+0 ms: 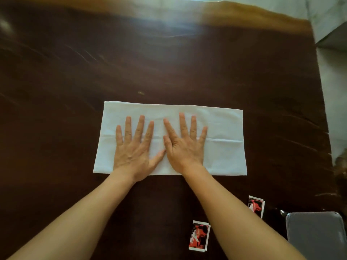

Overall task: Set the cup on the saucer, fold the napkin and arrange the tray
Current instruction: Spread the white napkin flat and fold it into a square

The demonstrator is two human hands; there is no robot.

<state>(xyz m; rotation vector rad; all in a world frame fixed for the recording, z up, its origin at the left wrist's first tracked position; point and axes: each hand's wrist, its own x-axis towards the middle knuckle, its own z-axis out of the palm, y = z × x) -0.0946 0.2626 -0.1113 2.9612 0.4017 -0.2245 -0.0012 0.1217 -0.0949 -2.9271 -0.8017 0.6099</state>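
At the bottom of the frame two bare forearms reach up from the lower edge toward the middle. Between and beside them lie two small red, black and white packets, one at lower centre against the inner side of the right forearm, the other a little higher and to the right. In the lower right corner sits a grey tray, partly cut off by the frame edge. Above these, at mid-frame, a white napkin lies flat as a wide rectangle on the dark wooden tabletop, with a faint crease running across it. The left hand and the right hand rest palm down on the napkin's middle, side by side, fingers spread wide and gripping nothing, thumbs almost meeting. Farther up, the tabletop is bare and blurred, with a pale glare along its far edge.
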